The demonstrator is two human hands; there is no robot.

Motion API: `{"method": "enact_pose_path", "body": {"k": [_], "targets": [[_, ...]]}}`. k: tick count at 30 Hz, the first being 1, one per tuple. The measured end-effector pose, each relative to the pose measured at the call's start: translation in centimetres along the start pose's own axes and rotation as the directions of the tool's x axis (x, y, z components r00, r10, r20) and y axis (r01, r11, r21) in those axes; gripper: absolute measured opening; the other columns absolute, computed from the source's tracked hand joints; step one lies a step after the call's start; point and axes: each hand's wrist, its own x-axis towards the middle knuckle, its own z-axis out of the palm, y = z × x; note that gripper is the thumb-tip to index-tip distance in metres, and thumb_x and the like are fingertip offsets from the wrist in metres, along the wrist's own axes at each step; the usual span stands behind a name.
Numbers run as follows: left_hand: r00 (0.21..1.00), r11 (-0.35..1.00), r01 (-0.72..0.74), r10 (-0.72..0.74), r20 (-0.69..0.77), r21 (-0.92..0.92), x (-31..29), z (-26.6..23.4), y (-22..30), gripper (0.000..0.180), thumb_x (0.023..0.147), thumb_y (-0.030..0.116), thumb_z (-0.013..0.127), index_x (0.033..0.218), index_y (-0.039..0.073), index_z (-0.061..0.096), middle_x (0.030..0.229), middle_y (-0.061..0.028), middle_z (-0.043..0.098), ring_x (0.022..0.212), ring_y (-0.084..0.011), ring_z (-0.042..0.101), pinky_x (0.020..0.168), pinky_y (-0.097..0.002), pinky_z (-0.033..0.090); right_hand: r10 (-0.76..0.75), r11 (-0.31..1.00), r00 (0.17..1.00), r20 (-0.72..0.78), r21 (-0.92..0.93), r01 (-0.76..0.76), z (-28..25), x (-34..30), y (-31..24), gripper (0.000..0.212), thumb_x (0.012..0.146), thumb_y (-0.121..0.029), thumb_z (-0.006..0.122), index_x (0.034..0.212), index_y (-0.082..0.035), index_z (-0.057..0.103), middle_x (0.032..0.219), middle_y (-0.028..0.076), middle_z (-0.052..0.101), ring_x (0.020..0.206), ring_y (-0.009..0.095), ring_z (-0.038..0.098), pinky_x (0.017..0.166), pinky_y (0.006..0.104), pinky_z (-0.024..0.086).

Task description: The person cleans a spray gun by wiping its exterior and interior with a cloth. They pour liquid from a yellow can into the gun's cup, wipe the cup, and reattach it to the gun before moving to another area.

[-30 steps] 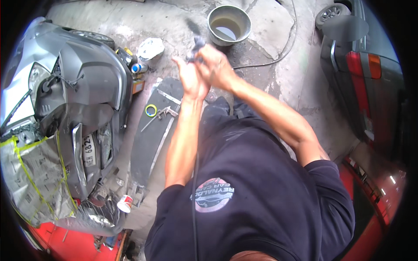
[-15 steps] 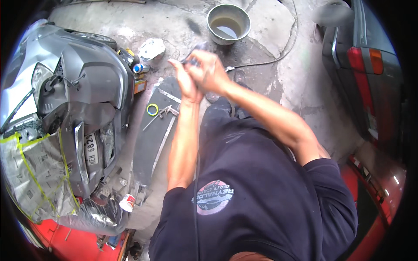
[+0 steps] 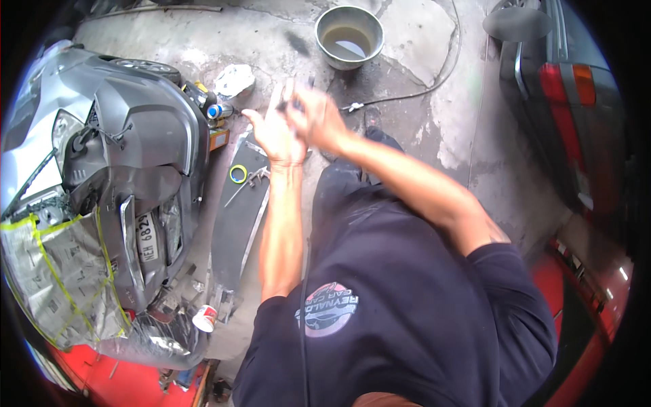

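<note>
Palm up, my left hand (image 3: 279,136) reaches forward with its thumb out and fingers stretched. My right hand (image 3: 317,117) is curled just over the left fingers, partly smeared by motion. Something small and dark (image 3: 297,105) shows at its fingertips; its kind is too blurred to tell. Left of my left forearm, a long dark grey panel (image 3: 234,237) lies on a stand. On that panel rest a yellow-green tape roll (image 3: 238,174) and a metal blow gun (image 3: 254,178).
A bucket of murky water (image 3: 349,37) stands ahead, with a hose (image 3: 420,95) near it. At left is a grey car (image 3: 135,129), partly masked with paper (image 3: 54,278). A dark car (image 3: 569,122) stands at right. A white-red cup (image 3: 205,317) sits beside the panel.
My left hand has opened flatter and shifted slightly left. My right hand has drawn down toward me, off the left fingertips.
</note>
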Motion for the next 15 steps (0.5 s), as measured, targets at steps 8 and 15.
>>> {"method": "enact_pose_path", "body": {"k": [8,15], "targets": [[1.0,0.995,0.018,-0.018,0.005,0.101,-0.4,-0.9,0.9,0.109,0.092,0.082,0.033,0.163,0.006,-0.002,0.167,-0.0198,0.02,0.152,-0.036,0.025,0.12,-0.0525,0.029,0.008,0.993,0.991,0.136,0.119,-0.024,-0.3,-2.1,-4.0,0.02,0.087,-0.019,0.067,0.093,0.0,0.06,0.087,0.024,0.064,0.084,0.041,0.067,0.073,0.0466,0.051],[1.0,1.0,-0.004,0.004,-0.003,0.02,-0.6,-0.4,-1.9,0.09,0.099,0.074,0.023,0.157,0.005,0.026,0.154,-0.0133,0.043,0.144,-0.03,0.038,0.121,-0.0489,0.03,0.157,0.974,0.972,0.175,-0.188,-0.124,1.2,3.8,0.8,0.02,0.088,-0.018,0.068,0.099,-0.001,0.065,0.085,0.023,0.066,0.079,0.04,0.068,0.064,0.0454,0.053]]}}
